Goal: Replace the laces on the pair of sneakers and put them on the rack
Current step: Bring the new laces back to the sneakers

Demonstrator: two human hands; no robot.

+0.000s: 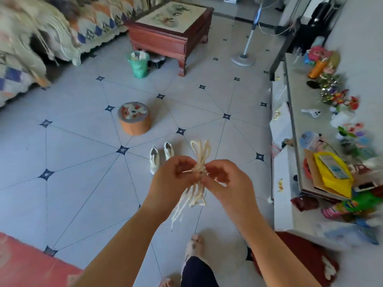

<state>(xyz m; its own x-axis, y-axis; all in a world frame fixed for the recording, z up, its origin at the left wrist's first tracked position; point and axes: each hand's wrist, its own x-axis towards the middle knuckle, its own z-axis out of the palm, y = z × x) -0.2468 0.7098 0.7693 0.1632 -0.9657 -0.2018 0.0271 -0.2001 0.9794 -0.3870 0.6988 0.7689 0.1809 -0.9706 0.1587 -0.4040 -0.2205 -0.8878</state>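
Shot from a single head-worn cam, wide-angle. Aimed forward and steeply down from up at head level. Closest in on the left hand and right hand, sitting mid-frame, slightly below centre. Past those, looking out across the tiled floor as far as the sofa top left and the low cabinet down the right edge. Bent and smeary toward the borders, typical fisheye stuff.
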